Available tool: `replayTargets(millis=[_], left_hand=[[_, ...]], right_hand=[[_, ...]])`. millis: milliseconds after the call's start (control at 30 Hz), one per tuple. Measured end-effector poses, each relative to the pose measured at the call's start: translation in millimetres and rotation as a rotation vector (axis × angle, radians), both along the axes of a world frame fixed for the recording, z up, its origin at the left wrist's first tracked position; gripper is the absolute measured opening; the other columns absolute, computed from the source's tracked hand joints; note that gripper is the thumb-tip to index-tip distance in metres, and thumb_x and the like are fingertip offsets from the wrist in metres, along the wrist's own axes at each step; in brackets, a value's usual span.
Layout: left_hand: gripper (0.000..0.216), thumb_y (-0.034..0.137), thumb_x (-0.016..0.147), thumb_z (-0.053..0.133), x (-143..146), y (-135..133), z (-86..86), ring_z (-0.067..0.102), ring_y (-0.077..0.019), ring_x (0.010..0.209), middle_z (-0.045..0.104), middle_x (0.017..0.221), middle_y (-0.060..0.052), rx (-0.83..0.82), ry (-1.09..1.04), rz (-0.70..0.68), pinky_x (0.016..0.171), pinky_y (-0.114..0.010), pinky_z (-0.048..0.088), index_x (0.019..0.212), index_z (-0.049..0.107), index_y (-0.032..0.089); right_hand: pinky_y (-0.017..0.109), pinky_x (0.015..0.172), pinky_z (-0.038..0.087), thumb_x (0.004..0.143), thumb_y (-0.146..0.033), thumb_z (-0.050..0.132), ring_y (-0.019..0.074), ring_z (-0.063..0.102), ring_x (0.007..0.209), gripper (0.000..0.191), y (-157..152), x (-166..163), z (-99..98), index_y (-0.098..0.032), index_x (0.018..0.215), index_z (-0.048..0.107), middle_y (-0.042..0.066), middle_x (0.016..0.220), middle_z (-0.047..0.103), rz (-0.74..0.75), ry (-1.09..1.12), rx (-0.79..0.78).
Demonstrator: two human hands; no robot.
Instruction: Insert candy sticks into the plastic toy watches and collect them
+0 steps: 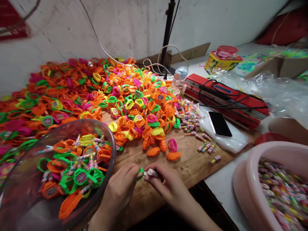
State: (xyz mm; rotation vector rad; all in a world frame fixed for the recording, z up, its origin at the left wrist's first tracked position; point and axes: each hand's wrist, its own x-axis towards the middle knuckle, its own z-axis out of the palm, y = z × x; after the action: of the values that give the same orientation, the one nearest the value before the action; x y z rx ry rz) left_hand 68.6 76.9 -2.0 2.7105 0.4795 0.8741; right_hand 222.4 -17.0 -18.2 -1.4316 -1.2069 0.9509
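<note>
My left hand (119, 190) is closed on a green plastic toy watch (141, 173), most of which the fingers hide. Pinched in my right hand (169, 184) is a small wrapped candy roll (152, 173), its whitish end against or very close to the green piece. Both hands are over the front of the wooden table (187, 162). To their left stands a clear dark-tinted bowl (112, 147) with green, orange and yellow toy watches and candy rolls in it. Just beyond the hands lie a pink toy watch (172, 145) and an orange one (173, 156).
A large heap of toy watches (134, 96) spreads back to the wall. Loose candy rolls (190, 115) lie right of it, near a phone (219, 124) and a red sealing machine (226, 96) with a black cord. A pink tub (250, 179) of candy rolls is at right.
</note>
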Motion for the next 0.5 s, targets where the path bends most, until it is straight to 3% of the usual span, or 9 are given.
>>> replayTargets(millis=[167,500], left_hand=[[0.021,0.017,0.100,0.035,-8,-4,7.0,0.066,-0.0133,0.074,0.067,0.087,-0.005,0.166,0.110,0.055,0.066,-0.021,0.052,0.103,0.056,0.015],[0.025,0.012,0.098,0.032,-18,2,6.7,0.067,-0.0141,0.078,0.068,0.089,-0.007,0.251,0.138,0.048,0.069,-0.020,0.051,0.102,0.057,0.015]], right_hand=[[0.028,0.081,0.042,0.092,-0.019,0.055,0.0173,0.058,0.091,0.019,2,1,4.8,-0.022,0.107,0.066,0.003,0.096,0.067,0.187,-0.005,0.006],[0.033,0.083,0.039,0.090,-0.016,0.057,0.0176,0.056,0.089,0.016,3,-14,-1.1,-0.022,0.102,0.067,0.002,0.093,0.066,0.082,-0.045,0.043]])
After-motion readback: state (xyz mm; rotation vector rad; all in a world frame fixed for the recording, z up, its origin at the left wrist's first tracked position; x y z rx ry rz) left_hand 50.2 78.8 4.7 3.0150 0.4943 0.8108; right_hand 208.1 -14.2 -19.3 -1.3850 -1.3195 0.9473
